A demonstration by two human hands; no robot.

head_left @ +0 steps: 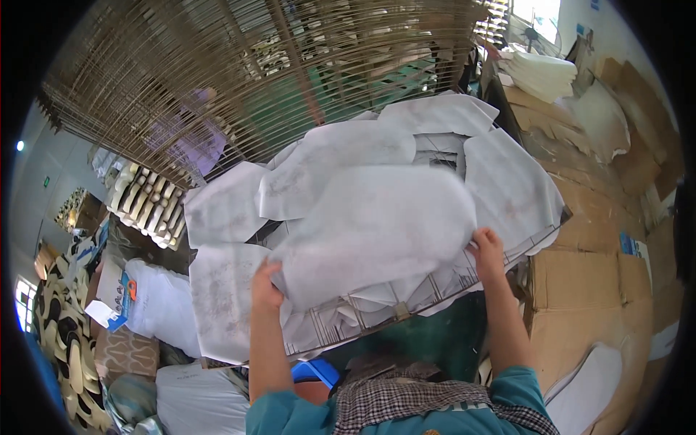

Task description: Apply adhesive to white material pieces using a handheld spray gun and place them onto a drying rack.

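Note:
A large pale sheet with rounded corners (377, 225), slightly blurred, is stretched between my two hands. At its near left corner my left hand (267, 286) is closed on the edge. My right hand (487, 252) pinches its right edge. Beneath and around it, several similar white sheets with greyish smudges (507, 188) lie overlapping on a wire rack (344, 326). The rack's bars show along the near edge and through a gap near the far side. How far the held sheet is above the rack, I cannot tell.
Many tilted wire shelves (239, 80) rise beyond the rack. Cardboard (580, 283) covers a surface at right, with a white cut piece (587, 384) on it. To the left are a white bag (163, 301), stacked cream pieces (145, 206) and piled insole-shaped pieces (72, 355).

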